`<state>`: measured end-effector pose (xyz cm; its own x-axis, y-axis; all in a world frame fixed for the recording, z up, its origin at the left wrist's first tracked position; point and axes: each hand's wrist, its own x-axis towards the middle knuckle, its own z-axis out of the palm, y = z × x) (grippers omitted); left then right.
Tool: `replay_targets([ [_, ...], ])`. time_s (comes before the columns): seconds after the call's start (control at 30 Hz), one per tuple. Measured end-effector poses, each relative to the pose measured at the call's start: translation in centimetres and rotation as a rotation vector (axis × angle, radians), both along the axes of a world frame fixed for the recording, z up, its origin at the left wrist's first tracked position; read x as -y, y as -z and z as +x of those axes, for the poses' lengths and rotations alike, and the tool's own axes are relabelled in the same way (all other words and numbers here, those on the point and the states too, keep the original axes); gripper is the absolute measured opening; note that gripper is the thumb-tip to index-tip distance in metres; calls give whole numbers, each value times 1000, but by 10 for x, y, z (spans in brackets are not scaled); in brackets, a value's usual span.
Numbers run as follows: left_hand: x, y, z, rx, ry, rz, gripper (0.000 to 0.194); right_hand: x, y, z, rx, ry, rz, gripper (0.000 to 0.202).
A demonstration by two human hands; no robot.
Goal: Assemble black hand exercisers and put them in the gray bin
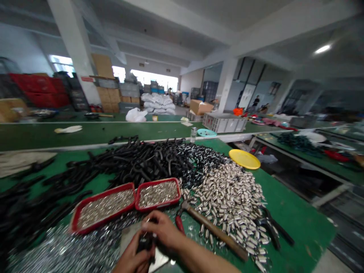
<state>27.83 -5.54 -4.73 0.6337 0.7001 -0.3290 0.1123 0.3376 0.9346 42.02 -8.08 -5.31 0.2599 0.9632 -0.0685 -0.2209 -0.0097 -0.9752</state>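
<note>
At the near edge of the table my left hand (134, 254) is closed around a dark black part (144, 242), whose exact kind I cannot make out. My right hand (163, 230) comes in from the right, its fingers pinched together just above that part; whatever they grip is too small and blurred to name. Both hands are over a pale flat plate (127, 236). Right of them lie a wooden-handled hammer (214, 227) and a red-handled tool (179, 223). Two red trays (99, 189) of small shiny metal pieces sit just beyond the hands.
Black curved parts (142, 161) are heaped behind the trays. Silver metal cylinders (230, 189) pile up at right, near dark-handled pliers (269, 227) and a yellow lid (244, 158). Loose shiny pieces (65, 246) spread at left. A grey crate (224, 123) stands farther back.
</note>
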Motion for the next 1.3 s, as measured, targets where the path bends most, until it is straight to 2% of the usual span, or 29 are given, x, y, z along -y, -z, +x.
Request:
replay_targets([
  [0.03,3,-3,-4,99,86,-108,49,3,-3,1,-6,-48,12,37],
  [0.1,8,-7,-9,223,144,-266,50,6,-6,1,-46,-146,-24,36],
  [0.13,9,-8,-10,253,138,-314,45,7,-6,-1,-44,-187,-31,35],
  [0.2,10,-6,-12,265,45,-341,35,13,-3,-2,66,-207,-16,31],
  [0.3,5,-2,-16,310,-216,-242,26,29,2,12,510,-137,74,22],
  [0.4,-9,-2,-22,368,-407,-116,27,44,6,47,991,-47,78,15],
  [0.47,-19,-2,-24,360,-426,-90,29,47,6,69,1245,5,3,19],
  [0.53,-24,0,-19,340,-388,-95,31,42,5,80,1450,6,-74,23],
  [0.67,-16,11,2,343,-347,-124,33,22,8,71,1727,-109,-140,21],
  [0.77,-9,16,11,336,-366,-141,39,13,10,66,1781,-151,-138,21],
  [1.0,-8,14,5,300,-412,-112,41,17,5,73,1732,-270,-61,16],
  [1.2,-4,12,13,239,-418,-73,43,18,10,65,1725,-225,-60,13],
  [1.3,-12,8,10,153,-439,55,46,18,9,73,1494,-95,-4,16],
])
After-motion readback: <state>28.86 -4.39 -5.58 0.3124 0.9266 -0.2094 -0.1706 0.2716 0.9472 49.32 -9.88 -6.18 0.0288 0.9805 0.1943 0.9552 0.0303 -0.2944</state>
